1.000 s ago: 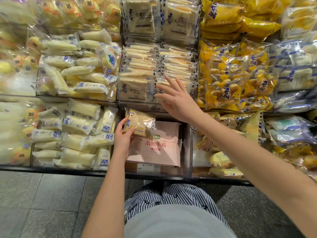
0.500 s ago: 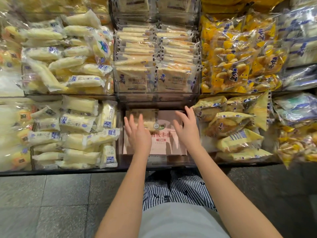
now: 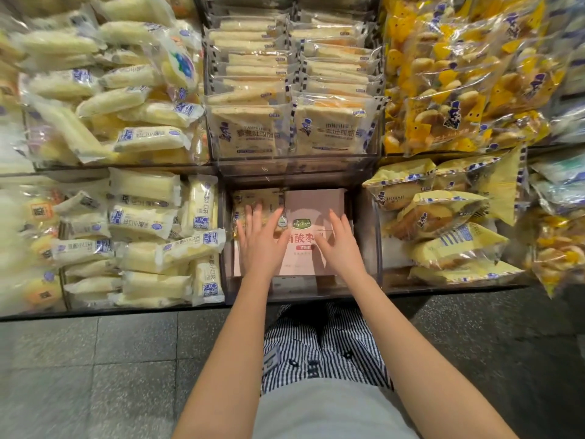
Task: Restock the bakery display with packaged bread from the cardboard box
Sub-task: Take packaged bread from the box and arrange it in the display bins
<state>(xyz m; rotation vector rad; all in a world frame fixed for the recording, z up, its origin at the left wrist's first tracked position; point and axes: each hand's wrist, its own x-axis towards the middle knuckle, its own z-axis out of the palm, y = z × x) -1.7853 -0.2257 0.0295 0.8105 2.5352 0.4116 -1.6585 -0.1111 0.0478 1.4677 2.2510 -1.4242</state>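
A pink cardboard box (image 3: 311,204) lies in the clear lower-middle bin (image 3: 300,288) of the display. A packaged bread (image 3: 253,201) lies at the box's far left corner. My left hand (image 3: 259,240) is spread flat with straight fingers, its fingertips on that package. Over the right half of the box my right hand (image 3: 340,242) also rests flat, fingers straight. Neither hand grips anything. The box's printed label is partly hidden under my hands.
Pale long bread packs (image 3: 142,223) fill the left bins. Stacked toast packs (image 3: 253,131) stand in the upper middle bin. Yellow bun bags (image 3: 443,223) crowd the right side. Grey tiled floor (image 3: 95,375) lies below the display's front edge.
My left hand let go of the bread package it carried, which now lies in the bin. My right hand came down from the upper toast bin onto the pink box.
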